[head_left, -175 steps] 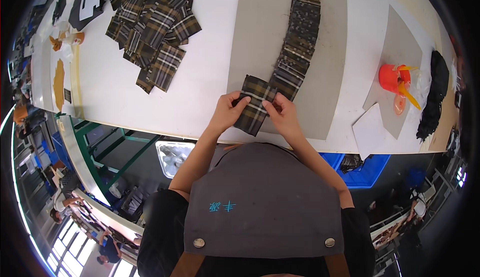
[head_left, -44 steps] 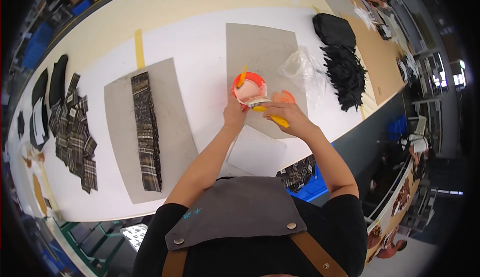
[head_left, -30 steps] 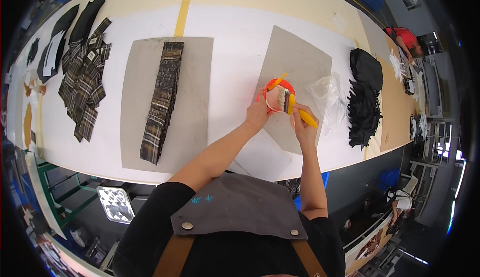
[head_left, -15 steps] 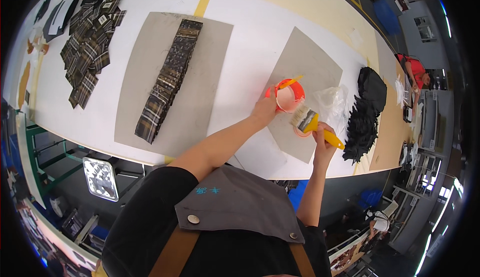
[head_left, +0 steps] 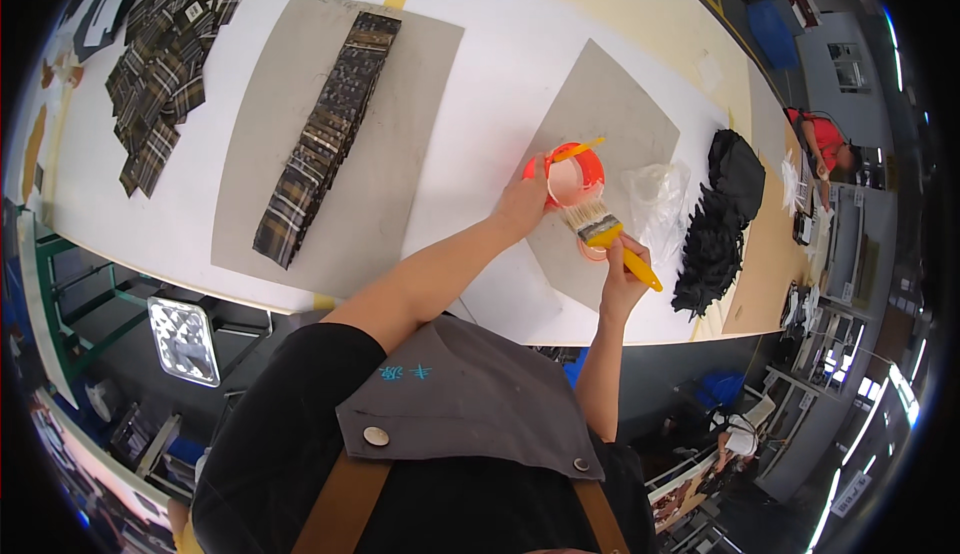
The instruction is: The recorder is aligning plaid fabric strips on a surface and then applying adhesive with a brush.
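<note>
My left hand [head_left: 526, 197] grips the left rim of a red tub [head_left: 597, 166] that holds a pale, milky substance. Across the tub's top lies a thin yellow stick [head_left: 580, 149]. In my right hand [head_left: 624, 264] is a wide paintbrush [head_left: 606, 233] with a yellow handle, my fingers wrapped round it. Its pale bristles are at the tub's near right edge; whether they touch the rim I cannot tell. A reddish ring-shaped rim [head_left: 590, 252] shows partly beneath the brush. Under all this lies a grey board [head_left: 630, 104].
On the left, a second grey board [head_left: 262, 124] carries an overlapping row of plaid fabric pieces [head_left: 325, 144]. More plaid pieces [head_left: 165, 84] lie heaped at the far left. Right of the tub are a crumpled clear plastic bag [head_left: 657, 199] and a black fabric pile [head_left: 715, 239]. A person in red [head_left: 822, 144] is beyond.
The brush in my right hand has moved left and up, its bristles now closer to the tub. My left hand keeps its hold on the tub. The whole view has shifted slightly.
</note>
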The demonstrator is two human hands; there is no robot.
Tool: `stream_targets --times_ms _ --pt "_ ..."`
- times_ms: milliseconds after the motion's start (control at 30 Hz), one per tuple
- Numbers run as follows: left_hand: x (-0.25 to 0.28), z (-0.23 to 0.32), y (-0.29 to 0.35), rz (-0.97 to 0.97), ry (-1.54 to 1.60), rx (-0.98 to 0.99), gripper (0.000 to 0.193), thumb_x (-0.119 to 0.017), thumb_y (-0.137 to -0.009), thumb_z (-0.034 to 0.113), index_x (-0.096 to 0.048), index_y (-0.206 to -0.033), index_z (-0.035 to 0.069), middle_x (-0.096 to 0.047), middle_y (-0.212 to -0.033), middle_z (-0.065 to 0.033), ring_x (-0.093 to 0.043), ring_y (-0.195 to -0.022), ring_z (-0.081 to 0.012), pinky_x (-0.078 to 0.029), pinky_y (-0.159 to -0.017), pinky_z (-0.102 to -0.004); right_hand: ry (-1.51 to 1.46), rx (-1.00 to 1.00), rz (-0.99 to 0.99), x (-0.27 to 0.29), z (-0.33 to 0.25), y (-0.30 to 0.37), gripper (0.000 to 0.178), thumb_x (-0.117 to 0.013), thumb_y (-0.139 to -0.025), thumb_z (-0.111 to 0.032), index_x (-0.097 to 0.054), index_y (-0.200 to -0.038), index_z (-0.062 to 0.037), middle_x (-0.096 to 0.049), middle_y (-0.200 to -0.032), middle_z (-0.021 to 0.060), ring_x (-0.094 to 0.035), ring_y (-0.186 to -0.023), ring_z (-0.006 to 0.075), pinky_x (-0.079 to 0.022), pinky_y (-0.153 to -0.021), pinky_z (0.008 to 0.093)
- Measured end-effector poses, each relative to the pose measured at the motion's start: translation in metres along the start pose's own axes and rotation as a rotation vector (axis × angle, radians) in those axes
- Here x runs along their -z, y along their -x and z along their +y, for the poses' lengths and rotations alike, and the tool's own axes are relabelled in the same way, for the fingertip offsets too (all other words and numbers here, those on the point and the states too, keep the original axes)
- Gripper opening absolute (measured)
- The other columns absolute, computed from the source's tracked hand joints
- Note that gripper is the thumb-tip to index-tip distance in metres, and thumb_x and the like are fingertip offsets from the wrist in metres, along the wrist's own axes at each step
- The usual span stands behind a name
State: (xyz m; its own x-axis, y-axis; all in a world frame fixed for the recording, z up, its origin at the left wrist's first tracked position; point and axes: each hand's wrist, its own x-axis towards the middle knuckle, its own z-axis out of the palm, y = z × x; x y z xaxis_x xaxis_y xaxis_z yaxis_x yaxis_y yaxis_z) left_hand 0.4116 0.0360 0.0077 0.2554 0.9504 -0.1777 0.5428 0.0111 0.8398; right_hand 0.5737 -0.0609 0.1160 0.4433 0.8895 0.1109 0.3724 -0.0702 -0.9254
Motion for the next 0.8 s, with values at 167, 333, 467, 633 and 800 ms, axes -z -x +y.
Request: stream_targets --times_ms 167,333,467,633,800 --pt "-0.003 -0.003 0.001 0.002 -0.04 -0.015 0.102 -0.081 -0.08 0.03 -0.017 -0.152 -0.003 -0.069 -0.099 -0.0198 -0.069 -0.087 -0.0379 -0.056 -0.072 -0.0467 -0.018 -0.005 0.126 0.021 -0.011 -0.008 0.018 -0.071 -0.095 -0.012 -0.062 -0.098 0.0032 -0.068 -0.094 0.0128 -0.07 -0.079 0.0165 -0.059 -0.071 0.0243" --pt "-0.002 -0.001 0.0 0.009 -0.011 -0.024 0.101 -0.08 -0.081 0.031 -0.017 -0.152 -0.003 -0.07 -0.098 -0.0192 -0.069 -0.087 -0.0378 -0.056 -0.072 -0.0468 -0.336 -0.204 0.29 -0.02 -0.007 -0.045 0.03 -0.075 -0.093 -0.023 -0.061 -0.092 0.0036 -0.066 -0.084 0.0108 -0.068 -0.067 0.0162 -0.058 -0.063 0.0228" --pt "0.0 0.001 -0.002 -0.025 -0.016 -0.002 0.1 -0.079 -0.083 0.03 -0.015 -0.152 -0.002 -0.07 -0.099 -0.0193 -0.069 -0.087 -0.0381 -0.056 -0.072 -0.0468 -0.212 -0.164 0.28 -0.044 0.011 -0.055 0.027 -0.073 -0.094 -0.018 -0.056 -0.081 -0.0011 -0.061 -0.072 0.0059 -0.061 -0.055 0.0111 -0.052 -0.054 0.0208" --pt "0.0 -0.001 -0.001 -0.024 -0.008 0.013 0.1 -0.078 -0.084 0.028 -0.013 -0.153 -0.002 -0.07 -0.1 -0.0198 -0.069 -0.088 -0.0387 -0.055 -0.074 -0.0473 0.031 0.008 0.159 -0.033 -0.004 -0.057 0.028 -0.07 -0.096 -0.016 -0.053 -0.078 -0.003 -0.059 -0.064 0.0047 -0.059 -0.05 0.0092 -0.047 -0.05 0.0194" --pt "0.01 0.006 0.003 -0.039 0.019 0.003 0.099 -0.077 -0.084 0.025 -0.013 -0.153 -0.008 -0.069 -0.099 -0.0237 -0.069 -0.088 -0.0394 -0.055 -0.077 -0.0466 0.172 0.119 0.032 -0.024 -0.01 -0.049 0.026 -0.071 -0.094 -0.012 -0.054 -0.078 -0.0015 -0.059 -0.063 0.0047 -0.059 -0.052 0.0082 -0.048 -0.051 0.021"
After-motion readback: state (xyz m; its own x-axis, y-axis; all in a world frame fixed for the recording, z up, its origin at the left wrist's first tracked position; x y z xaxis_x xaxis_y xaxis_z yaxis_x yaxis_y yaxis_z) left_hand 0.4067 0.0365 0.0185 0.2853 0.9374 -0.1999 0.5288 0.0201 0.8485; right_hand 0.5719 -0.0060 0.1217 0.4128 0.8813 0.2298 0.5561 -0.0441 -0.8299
